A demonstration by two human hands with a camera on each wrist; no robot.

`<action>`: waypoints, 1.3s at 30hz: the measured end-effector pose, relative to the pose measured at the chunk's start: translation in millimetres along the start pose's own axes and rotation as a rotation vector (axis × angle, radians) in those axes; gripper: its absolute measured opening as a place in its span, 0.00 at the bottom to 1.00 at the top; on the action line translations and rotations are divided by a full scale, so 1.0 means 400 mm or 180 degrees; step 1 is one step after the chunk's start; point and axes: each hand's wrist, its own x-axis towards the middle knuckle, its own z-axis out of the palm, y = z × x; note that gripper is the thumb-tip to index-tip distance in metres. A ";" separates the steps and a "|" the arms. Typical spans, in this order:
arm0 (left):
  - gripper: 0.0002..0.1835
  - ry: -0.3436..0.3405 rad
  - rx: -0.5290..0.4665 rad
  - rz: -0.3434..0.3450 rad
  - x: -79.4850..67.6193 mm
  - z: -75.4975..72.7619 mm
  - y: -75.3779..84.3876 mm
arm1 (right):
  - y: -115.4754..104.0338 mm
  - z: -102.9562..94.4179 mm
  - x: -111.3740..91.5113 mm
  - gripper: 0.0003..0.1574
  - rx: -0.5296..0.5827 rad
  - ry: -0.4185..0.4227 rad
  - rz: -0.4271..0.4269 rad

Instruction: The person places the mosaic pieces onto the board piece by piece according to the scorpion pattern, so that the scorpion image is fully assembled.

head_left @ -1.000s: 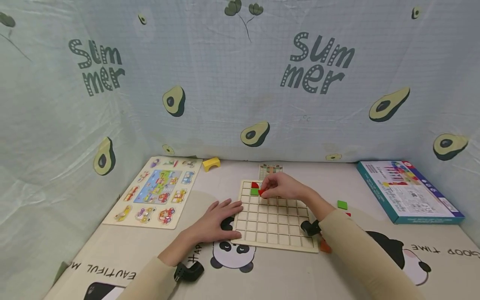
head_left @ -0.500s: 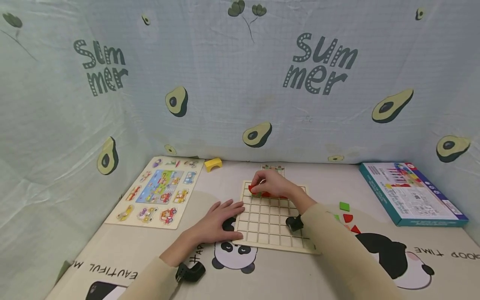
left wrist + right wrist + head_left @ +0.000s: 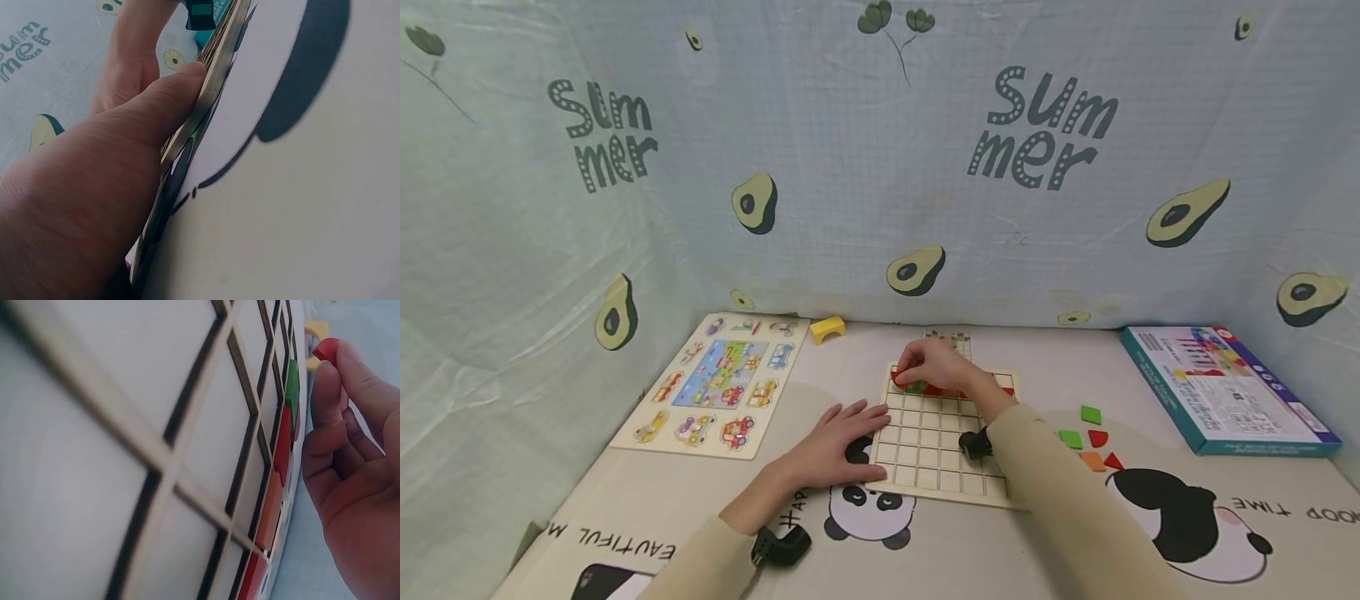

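My right hand [image 3: 936, 367] pinches a small red tile [image 3: 327, 350] between thumb and fingertip, over the far left corner of a wooden grid board [image 3: 928, 442]. Beside that corner, a green tile [image 3: 291, 387] sits in the grid. A red tile [image 3: 283, 447], an orange tile [image 3: 270, 509] and another red tile [image 3: 253, 575] follow along the far rows. The hand hides part of these in the head view. My left hand [image 3: 835, 450] lies with fingers spread at the board's left edge, its thumb [image 3: 181, 81] resting along the rim.
Right of the board lie loose green [image 3: 1091, 414], red [image 3: 1098, 437] and orange [image 3: 1092, 461] pieces. A pattern card [image 3: 957, 342] and a yellow arch block [image 3: 827, 328] are behind. A vehicle puzzle [image 3: 706, 417] lies left; a teal-edged box [image 3: 1225, 392] lies right.
My right hand has moved left across the board to its far left corner, pinching a red tile. Loose pieces on the right have come out from behind the sleeve. The left hand stays put.
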 end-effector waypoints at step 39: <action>0.42 0.0033 0.0003 0.0024 -0.002 0.003 0.001 | -0.001 0.020 0.025 0.07 -0.0806 -0.0034 0.0159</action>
